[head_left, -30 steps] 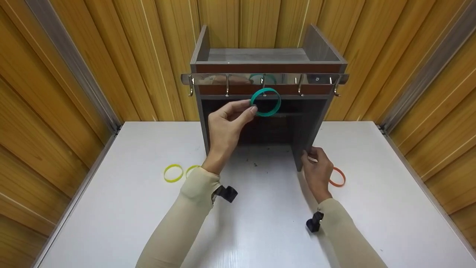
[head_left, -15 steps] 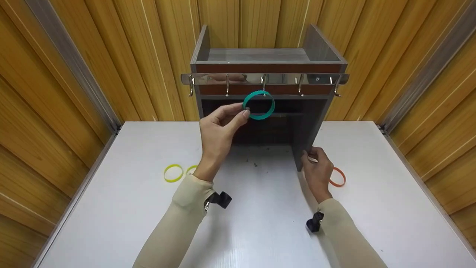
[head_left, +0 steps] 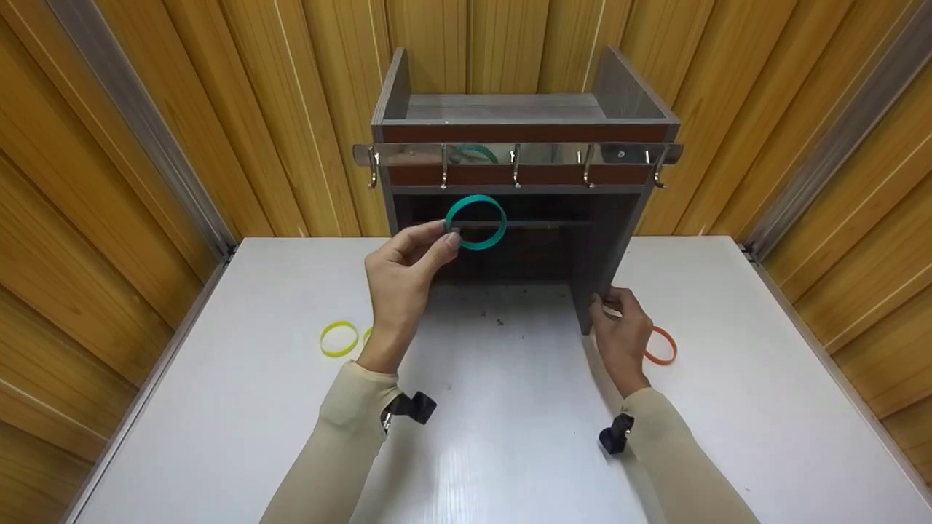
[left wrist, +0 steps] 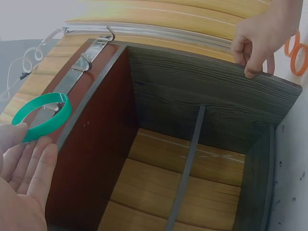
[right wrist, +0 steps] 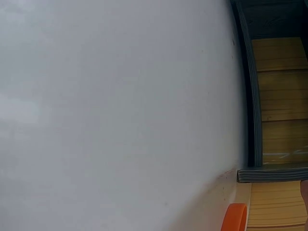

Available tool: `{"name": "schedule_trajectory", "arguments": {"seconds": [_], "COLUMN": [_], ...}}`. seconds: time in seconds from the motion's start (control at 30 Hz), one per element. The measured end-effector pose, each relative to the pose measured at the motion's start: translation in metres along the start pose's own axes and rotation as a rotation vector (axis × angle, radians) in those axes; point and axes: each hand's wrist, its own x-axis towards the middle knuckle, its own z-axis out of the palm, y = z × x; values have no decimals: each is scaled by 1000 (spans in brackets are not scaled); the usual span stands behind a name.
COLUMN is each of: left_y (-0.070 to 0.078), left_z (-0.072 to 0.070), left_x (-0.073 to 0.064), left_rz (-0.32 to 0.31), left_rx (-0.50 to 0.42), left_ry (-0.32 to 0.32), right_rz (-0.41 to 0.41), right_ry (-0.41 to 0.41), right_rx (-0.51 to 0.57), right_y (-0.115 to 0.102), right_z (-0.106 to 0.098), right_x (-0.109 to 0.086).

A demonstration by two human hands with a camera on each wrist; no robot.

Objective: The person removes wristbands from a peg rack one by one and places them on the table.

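Note:
My left hand (head_left: pixel 397 287) pinches a teal-green wristband (head_left: pixel 480 247) between thumb and fingers, in the air before the grey wooden shelf (head_left: pixel 524 191). The wristband (left wrist: pixel 50 126) also shows in the left wrist view, apart from the metal hook rail (head_left: pixel 480 153) on the shelf's front. My right hand (head_left: pixel 622 331) grips the front edge of the shelf's right side panel (left wrist: pixel 216 77), low down; in the right wrist view it is nearly out of frame. An orange wristband (head_left: pixel 665 356) lies beside this hand, partly hidden; two orange wristbands (left wrist: pixel 299 60) appear in the left wrist view.
Two yellow wristbands lie on the white table (head_left: pixel 218 407) left of my left forearm: one yellow wristband (head_left: pixel 322 346) fully visible, another (head_left: pixel 366 336) mostly covered by the wrist. Several hooks (head_left: pixel 515 171) stick out from the rail. Wood-look walls (head_left: pixel 306 109) surround the table.
My left hand has drawn the green wristband left and downward, away from the middle hook. My right hand stays on the side panel.

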Motion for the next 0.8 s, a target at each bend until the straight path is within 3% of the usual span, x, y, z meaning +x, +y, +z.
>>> {"name": "schedule_trajectory", "arguments": {"seconds": [0.37, 0.6, 0.8], "left_y": [-19, -32, -40], "left_z": [-34, -68, -98], "left_x": [-15, -26, -35], "left_rz": [-84, -132, -205], "left_rx": [31, 71, 166], "left_ry": [84, 160, 229], "right_rz": [8, 11, -7], "right_ry": [-9, -16, -8], "right_rx": [-37, -26, -10], "right_y": [-3, -2, -2], "right_z": [-1, 1, 1], "right_x": [0, -3, -4]}}
